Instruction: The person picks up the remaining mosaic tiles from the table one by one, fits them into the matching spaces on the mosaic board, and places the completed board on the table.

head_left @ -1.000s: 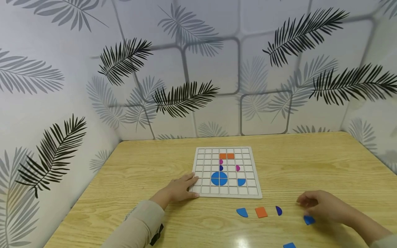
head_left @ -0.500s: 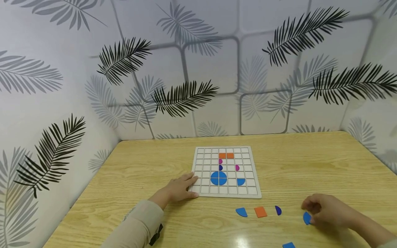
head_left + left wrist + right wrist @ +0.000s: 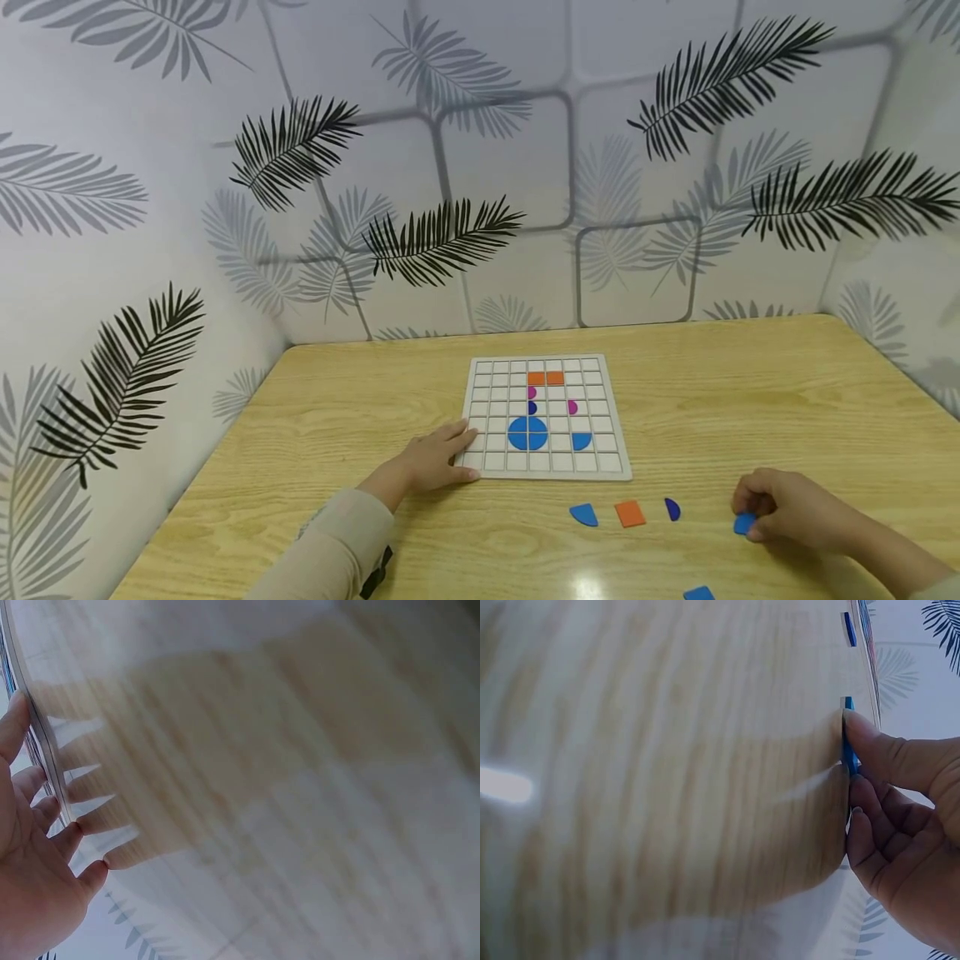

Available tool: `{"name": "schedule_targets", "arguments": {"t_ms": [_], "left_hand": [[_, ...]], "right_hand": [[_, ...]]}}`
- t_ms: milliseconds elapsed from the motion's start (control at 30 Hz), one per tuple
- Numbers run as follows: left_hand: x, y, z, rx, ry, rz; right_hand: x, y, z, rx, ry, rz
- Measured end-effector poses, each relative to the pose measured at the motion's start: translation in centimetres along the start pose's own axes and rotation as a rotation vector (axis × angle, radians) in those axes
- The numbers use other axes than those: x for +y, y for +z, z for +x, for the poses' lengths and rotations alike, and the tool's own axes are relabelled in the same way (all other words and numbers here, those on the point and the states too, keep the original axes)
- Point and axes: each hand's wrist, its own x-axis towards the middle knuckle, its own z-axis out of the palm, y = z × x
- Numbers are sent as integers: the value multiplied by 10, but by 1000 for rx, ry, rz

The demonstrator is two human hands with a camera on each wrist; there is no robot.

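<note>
At the left edge of a white grid board (image 3: 495,460), my left hand (image 3: 431,458) rests with its fingers spread and fairly straight, the fingertips on the rim. Several pieces sit in the board's cells: orange squares (image 3: 545,378), blue quarter circles (image 3: 528,433) forming a round, a lone blue quarter circle (image 3: 582,440), and small magenta and dark blue half circles. Right of the board, my right hand (image 3: 795,510) pinches a blue quarter-circle tile (image 3: 744,523) between thumb and fingers, low at the tabletop. The right wrist view shows this blue tile (image 3: 849,746) edge-on, partly covered by the fingers.
In front of the board lie a blue quarter circle (image 3: 584,515), an orange square (image 3: 630,513) and a dark blue half circle (image 3: 672,509). Another blue piece (image 3: 699,593) is cut off at the bottom edge. A leaf-patterned wall (image 3: 510,167) stands behind the wooden table (image 3: 360,392).
My right hand has closed its thumb and fingers on the blue tile, which has turned and is now more covered. My left hand has stayed on the board's edge.
</note>
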Motion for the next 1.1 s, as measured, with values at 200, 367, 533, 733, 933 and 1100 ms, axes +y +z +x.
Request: {"name": "schedule_targets", "arguments": {"t_ms": [200,367,533,733,933,1100], "left_hand": [[-1,1,1,5,10,7],[-3,2,2,13,20,2],[-4,3,2,15,17,5],[-4,3,1,9,9,14],[-2,1,0,8,9,10],[-1,-1,-1,10,8,-3]], "right_hand": [[0,2,-1,9,-2,6],[-1,2,1,3,-10,-9],[-3,2,2,6,-10,-7],[-5,4,2,16,-11,15],[-9,3,3,25,20,26],[-17,3,9,56,48,0]]}}
